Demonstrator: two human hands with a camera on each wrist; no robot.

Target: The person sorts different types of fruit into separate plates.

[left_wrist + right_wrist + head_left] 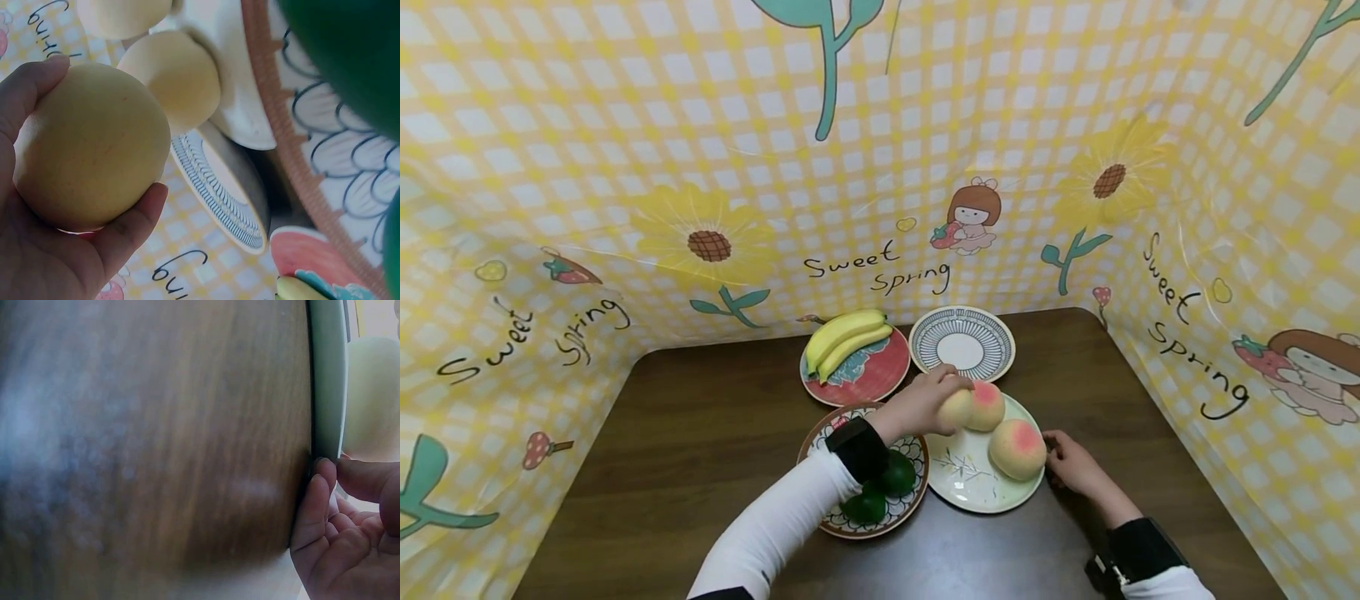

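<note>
My left hand (922, 406) grips a peach (956, 411) over the pale green plate (977, 490), with thumb and fingers spread round it in the left wrist view (94, 150). Beside it on that plate are a second peach (988, 406) and a third peach (1018, 450), both blushed pink. At the plate's right edge, my right hand (1078, 469) pinches the rim between thumb and fingers, as the right wrist view shows at the plate's side (328, 381). Whether the held peach touches the plate or its neighbour, I cannot tell.
Left of the green plate, a patterned brown-rimmed plate (811, 442) holds dark green fruits (895, 475), partly under my left forearm. Bananas (850, 342) lie on a red plate (880, 385) behind. A striped plate (961, 350) stands at the back, near the checked cloth (820, 200).
</note>
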